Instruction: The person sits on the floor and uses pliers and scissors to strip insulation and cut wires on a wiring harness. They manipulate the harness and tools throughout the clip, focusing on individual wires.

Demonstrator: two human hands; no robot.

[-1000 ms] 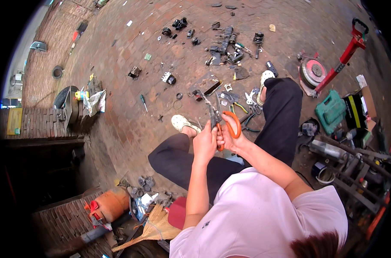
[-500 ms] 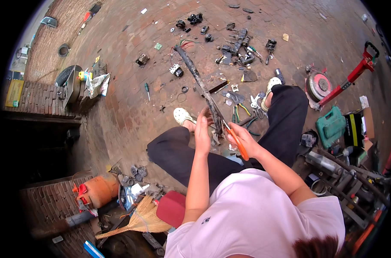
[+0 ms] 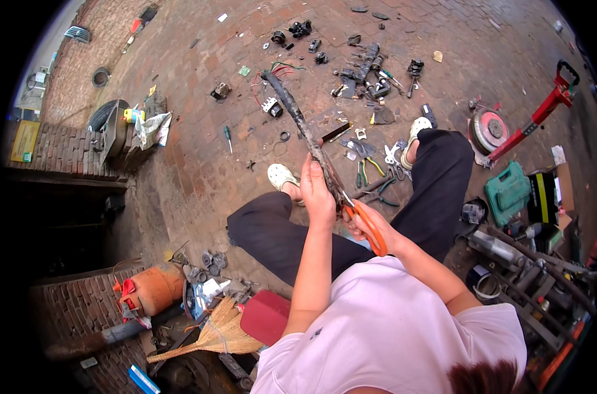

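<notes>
A long, dirty wiring harness point(image 3: 297, 120) in black wrapping slants across the space between my knees, with thin red and green wires point(image 3: 282, 67) loose at its far end. My left hand point(image 3: 319, 196) is closed round its lower part. Close beside it, my right hand point(image 3: 372, 228) grips orange-handled scissors point(image 3: 379, 244), whose blades lie along the near end of the harness. My hands partly hide that near end, so I cannot tell whether the blades are in the wrapping.
Pliers point(image 3: 381, 193), small scissors and a screwdriver point(image 3: 228, 139) lie on the brick floor before me. Dark mechanical parts point(image 3: 367, 72) are scattered farther off. At right stand a red jack point(image 3: 531, 125) and a green case point(image 3: 508, 194); at left are an orange gas cylinder point(image 3: 152, 291) and a straw broom point(image 3: 223, 331).
My left hand has gone from lying flat beside the harness to wrapping round it. The scissors and my right hand have shifted slightly down and right, nearer to me.
</notes>
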